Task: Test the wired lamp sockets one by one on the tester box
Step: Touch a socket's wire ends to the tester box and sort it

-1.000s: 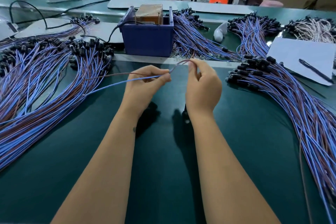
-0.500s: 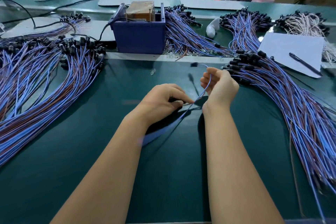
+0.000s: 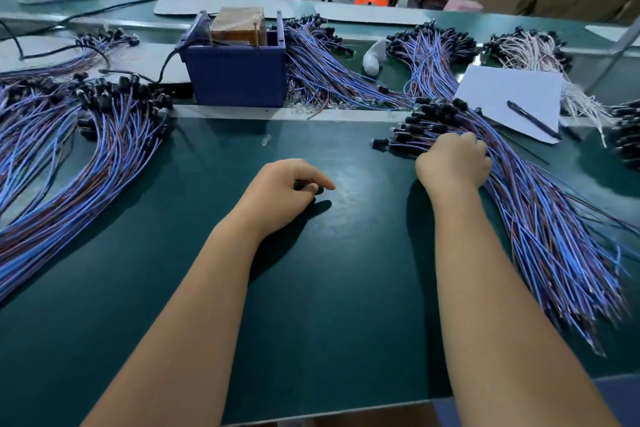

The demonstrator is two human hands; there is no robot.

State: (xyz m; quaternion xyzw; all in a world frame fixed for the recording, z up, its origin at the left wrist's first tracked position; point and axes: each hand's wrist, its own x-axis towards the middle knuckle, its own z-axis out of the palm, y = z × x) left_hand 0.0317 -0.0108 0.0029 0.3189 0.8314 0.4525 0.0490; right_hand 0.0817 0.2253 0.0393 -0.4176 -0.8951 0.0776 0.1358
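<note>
The blue tester box (image 3: 235,76) stands at the back centre of the green table (image 3: 329,288), with a brown block inside it. A large bundle of blue and brown wired lamp sockets (image 3: 104,156) lies on the left, and another bundle (image 3: 540,218) on the right, black sockets pointing toward the box. My right hand (image 3: 453,159) rests on the right bundle near its socket ends, fingers curled down into the wires. My left hand (image 3: 284,191) lies on the table in the middle, fingers loosely curled; I see no wire in it.
A white sheet (image 3: 512,94) with a pen (image 3: 533,120) lies at the right rear. More wire bundles (image 3: 329,73) sit behind the metal strip. A small clear bulb (image 3: 266,140) lies loose near the box. A white object (image 3: 374,57) stands beside the bundles.
The single wire held between both hands is gone from them. My right hand moved right onto the right bundle; my left hand dropped to the table without the wire.
</note>
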